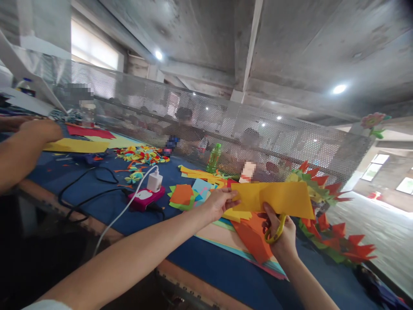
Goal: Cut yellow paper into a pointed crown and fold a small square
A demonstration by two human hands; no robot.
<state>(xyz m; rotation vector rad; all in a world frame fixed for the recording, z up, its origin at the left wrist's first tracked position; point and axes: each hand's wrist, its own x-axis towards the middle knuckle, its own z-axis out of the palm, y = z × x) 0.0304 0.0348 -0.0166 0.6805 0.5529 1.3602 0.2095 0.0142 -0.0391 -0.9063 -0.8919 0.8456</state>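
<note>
A long strip of yellow paper [284, 197] is held up over the blue table. My left hand [217, 204] pinches its left end between thumb and fingers. My right hand [282, 234] grips the strip's lower edge with the thumb in front, and yellow-handled scissors [276, 232] hang on its fingers. The scissor blades are hidden behind the paper and hand. Below lie an orange paper sheet [253, 239] and a stack of pastel paper sheets [219, 237]. Cut yellow paper pieces [237, 214] rest just under my left hand.
A pink power strip [146, 199] with a white charger [155, 181] sits left, cables trailing. A green bottle [214, 158] stands by the mesh partition [145, 107]. Red-orange paper shapes [338, 232] lie right. Small paper scraps [142, 155] are heaped behind. Another person's arm [29, 142] reaches in at left.
</note>
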